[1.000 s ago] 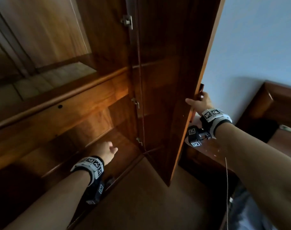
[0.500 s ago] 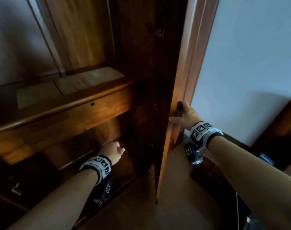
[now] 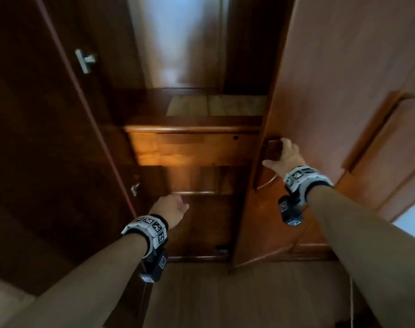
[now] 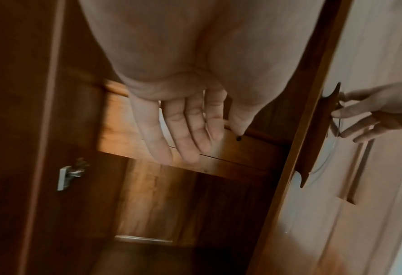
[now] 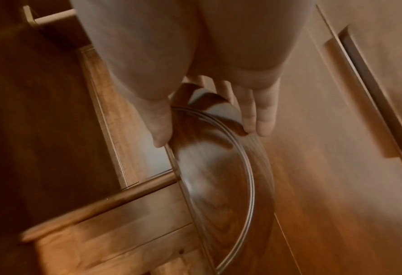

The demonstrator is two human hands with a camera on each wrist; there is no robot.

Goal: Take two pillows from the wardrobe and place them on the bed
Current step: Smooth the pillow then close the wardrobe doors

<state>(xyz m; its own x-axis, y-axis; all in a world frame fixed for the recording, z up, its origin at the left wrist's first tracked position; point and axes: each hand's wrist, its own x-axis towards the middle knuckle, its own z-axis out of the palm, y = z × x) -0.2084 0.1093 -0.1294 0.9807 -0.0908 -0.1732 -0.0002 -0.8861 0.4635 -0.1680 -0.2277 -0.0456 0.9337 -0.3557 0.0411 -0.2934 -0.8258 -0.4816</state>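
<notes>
The wooden wardrobe stands in front of me with a bare shelf (image 3: pixel 216 108) and a drawer front (image 3: pixel 194 147) showing between its doors. No pillow is in view. My right hand (image 3: pixel 285 155) pinches the wooden handle (image 3: pixel 271 147) on the outer face of the right door (image 3: pixel 320 79), thumb on one side and fingers on the other (image 5: pixel 204 130). My left hand (image 3: pixel 172 209) hangs lower in front of the gap, fingers straight and relaxed (image 4: pixel 183 130), holding nothing. The left wrist view also catches the handle (image 4: pixel 322 139) with the right hand (image 4: pixel 369 115) on it.
The left door (image 3: pixel 47 150) stands open, with metal hinges (image 3: pixel 85 60) on its inner side. Another panelled door (image 3: pixel 386 138) lies to the right. Wooden floor (image 3: pixel 249 294) runs under my arms. A strip of pale wall (image 3: pixel 412 216) shows at far right.
The right door has swung inward from wide open to partly shut with my right hand on its handle. My view has turned to face the wardrobe. The left hand stays low.
</notes>
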